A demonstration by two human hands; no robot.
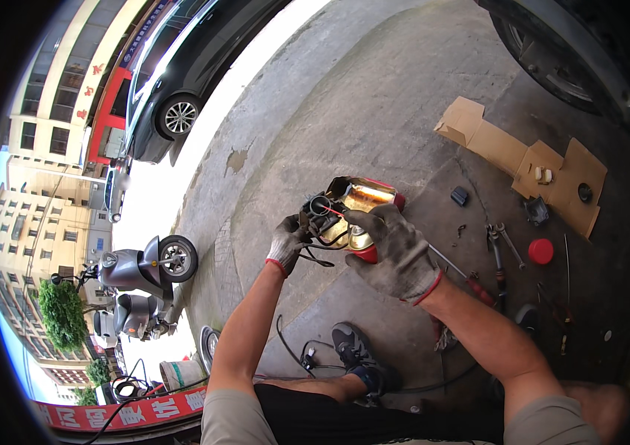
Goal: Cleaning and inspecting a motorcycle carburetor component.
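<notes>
My left hand (287,243), in a dirty grey work glove with a red cuff, grips a dark metal carburetor (318,209) with a round bore and a thin black hose. My right hand (398,256), gloved alike, is closed around a spray can (364,254) with a red body. From the can's top a thin red straw (334,211) reaches to the carburetor's bore; whether its tip is inside I cannot tell. Behind and below both lies a cut-open metal can (371,196), its inside golden and wet-looking. My right fingers hide the spray can's nozzle.
To the right lie flattened cardboard (494,144) with small parts, black parts (459,196), wrenches (506,245), a red cap (540,251) and a red-handled screwdriver (480,291). A black cable (302,359) runs near my shoe (357,347). Scooters (133,268) stand left; a vehicle wheel (541,63) is upper right.
</notes>
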